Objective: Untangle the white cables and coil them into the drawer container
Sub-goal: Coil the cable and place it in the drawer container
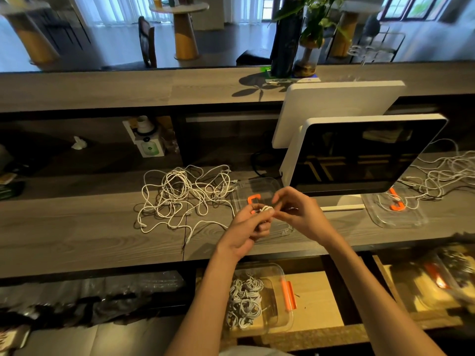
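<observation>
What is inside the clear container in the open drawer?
The drawer container holds several coiled white cables. The left forearm covers its left edge, so anything there is hidden.

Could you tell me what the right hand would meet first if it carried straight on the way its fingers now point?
The right hand points left toward the left hand; it would first meet the small coil of white cable pinched between them, which its fingertips seem already to touch.

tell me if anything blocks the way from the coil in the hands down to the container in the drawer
Nothing visible does. The small coil, pinched by the left hand and right hand, sits above the desk edge; the drawer container below is open-topped, lidless.
</observation>
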The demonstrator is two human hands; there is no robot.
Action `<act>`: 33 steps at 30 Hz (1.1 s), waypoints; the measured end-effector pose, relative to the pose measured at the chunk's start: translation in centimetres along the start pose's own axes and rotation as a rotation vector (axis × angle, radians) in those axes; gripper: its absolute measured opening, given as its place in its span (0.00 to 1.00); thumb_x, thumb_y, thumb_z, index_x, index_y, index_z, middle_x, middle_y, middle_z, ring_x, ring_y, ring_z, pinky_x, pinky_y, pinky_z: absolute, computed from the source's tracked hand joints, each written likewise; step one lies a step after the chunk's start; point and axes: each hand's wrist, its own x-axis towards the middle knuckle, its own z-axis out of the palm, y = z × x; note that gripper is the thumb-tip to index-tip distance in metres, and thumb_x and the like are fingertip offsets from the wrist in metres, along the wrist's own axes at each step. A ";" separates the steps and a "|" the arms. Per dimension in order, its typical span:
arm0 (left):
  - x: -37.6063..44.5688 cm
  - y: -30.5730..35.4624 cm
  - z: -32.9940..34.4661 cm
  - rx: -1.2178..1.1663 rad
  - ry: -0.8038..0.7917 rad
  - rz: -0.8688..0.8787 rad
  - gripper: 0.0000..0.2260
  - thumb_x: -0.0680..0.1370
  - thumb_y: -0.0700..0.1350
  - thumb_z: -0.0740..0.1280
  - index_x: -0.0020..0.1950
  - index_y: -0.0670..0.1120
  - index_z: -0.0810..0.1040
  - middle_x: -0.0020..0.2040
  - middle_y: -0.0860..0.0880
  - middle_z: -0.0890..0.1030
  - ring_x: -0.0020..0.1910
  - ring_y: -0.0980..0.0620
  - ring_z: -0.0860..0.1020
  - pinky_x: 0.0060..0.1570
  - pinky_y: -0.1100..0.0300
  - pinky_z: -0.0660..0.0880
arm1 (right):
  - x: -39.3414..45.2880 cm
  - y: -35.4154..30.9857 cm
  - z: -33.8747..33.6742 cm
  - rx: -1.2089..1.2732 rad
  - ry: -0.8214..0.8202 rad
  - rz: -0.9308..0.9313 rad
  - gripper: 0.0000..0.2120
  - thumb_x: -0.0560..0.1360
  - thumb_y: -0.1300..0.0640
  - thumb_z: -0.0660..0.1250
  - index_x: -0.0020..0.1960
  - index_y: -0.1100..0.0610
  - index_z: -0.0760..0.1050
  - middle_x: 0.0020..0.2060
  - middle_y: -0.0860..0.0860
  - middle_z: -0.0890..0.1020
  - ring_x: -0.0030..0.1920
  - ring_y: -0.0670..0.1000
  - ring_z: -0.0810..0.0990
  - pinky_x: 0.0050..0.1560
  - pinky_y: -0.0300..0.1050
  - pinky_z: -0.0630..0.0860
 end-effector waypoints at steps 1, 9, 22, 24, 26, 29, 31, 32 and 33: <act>0.1 0.0 0.1 0.077 0.071 0.010 0.10 0.82 0.39 0.66 0.62 0.39 0.72 0.40 0.46 0.76 0.30 0.58 0.70 0.24 0.69 0.63 | -0.2 0.2 0.2 0.022 0.030 0.013 0.12 0.75 0.63 0.75 0.55 0.56 0.76 0.43 0.51 0.84 0.45 0.49 0.85 0.50 0.43 0.82; 0.8 -1.0 -0.1 0.396 0.265 0.100 0.12 0.86 0.47 0.58 0.54 0.42 0.79 0.36 0.50 0.73 0.30 0.58 0.68 0.27 0.66 0.62 | -1.3 0.6 2.8 0.036 0.100 0.045 0.12 0.75 0.63 0.75 0.53 0.55 0.75 0.41 0.49 0.83 0.44 0.48 0.85 0.47 0.43 0.83; 0.8 -0.4 0.8 0.368 0.305 0.112 0.17 0.86 0.54 0.56 0.60 0.45 0.79 0.46 0.44 0.79 0.43 0.49 0.77 0.43 0.56 0.74 | -1.3 -2.4 3.5 -0.060 0.321 -0.087 0.09 0.77 0.62 0.73 0.53 0.54 0.76 0.45 0.44 0.81 0.48 0.45 0.82 0.46 0.36 0.80; 0.7 -0.4 0.9 0.295 0.304 0.085 0.17 0.86 0.54 0.57 0.61 0.44 0.79 0.48 0.43 0.77 0.45 0.47 0.76 0.43 0.57 0.74 | -1.3 -2.4 4.1 0.004 0.398 -0.054 0.08 0.78 0.60 0.74 0.55 0.55 0.77 0.45 0.44 0.82 0.48 0.45 0.83 0.47 0.35 0.80; 0.7 -0.3 1.1 0.164 0.284 0.081 0.17 0.86 0.51 0.57 0.62 0.39 0.77 0.44 0.46 0.75 0.37 0.52 0.72 0.33 0.63 0.69 | -1.3 -2.4 4.9 0.085 0.473 -0.010 0.08 0.77 0.59 0.74 0.54 0.56 0.78 0.45 0.45 0.83 0.48 0.44 0.84 0.47 0.34 0.80; 0.5 0.2 1.2 -0.018 0.190 0.098 0.10 0.85 0.44 0.57 0.60 0.39 0.73 0.39 0.49 0.74 0.31 0.57 0.67 0.27 0.65 0.61 | -1.5 -2.1 5.8 0.152 0.543 0.030 0.05 0.77 0.60 0.74 0.52 0.55 0.81 0.45 0.45 0.84 0.48 0.45 0.84 0.48 0.36 0.81; 0.4 0.3 1.1 -0.057 0.143 0.099 0.08 0.84 0.42 0.57 0.57 0.40 0.72 0.38 0.49 0.74 0.31 0.57 0.67 0.27 0.65 0.62 | -1.7 -1.9 6.1 0.159 0.554 0.041 0.06 0.78 0.61 0.73 0.53 0.53 0.82 0.46 0.44 0.85 0.50 0.44 0.84 0.50 0.36 0.81; 0.3 0.3 1.1 -0.060 0.131 0.098 0.08 0.84 0.41 0.56 0.55 0.40 0.73 0.38 0.49 0.73 0.31 0.57 0.68 0.27 0.65 0.62 | -1.8 -1.9 6.2 0.157 0.548 0.041 0.06 0.78 0.61 0.73 0.54 0.53 0.83 0.46 0.44 0.85 0.51 0.44 0.84 0.51 0.37 0.81; 0.3 0.3 1.1 -0.060 0.123 0.100 0.08 0.84 0.41 0.56 0.53 0.40 0.73 0.37 0.49 0.73 0.31 0.57 0.68 0.28 0.64 0.62 | -1.8 -1.8 6.4 0.155 0.542 0.041 0.07 0.78 0.61 0.72 0.55 0.53 0.83 0.47 0.44 0.85 0.52 0.44 0.84 0.51 0.37 0.81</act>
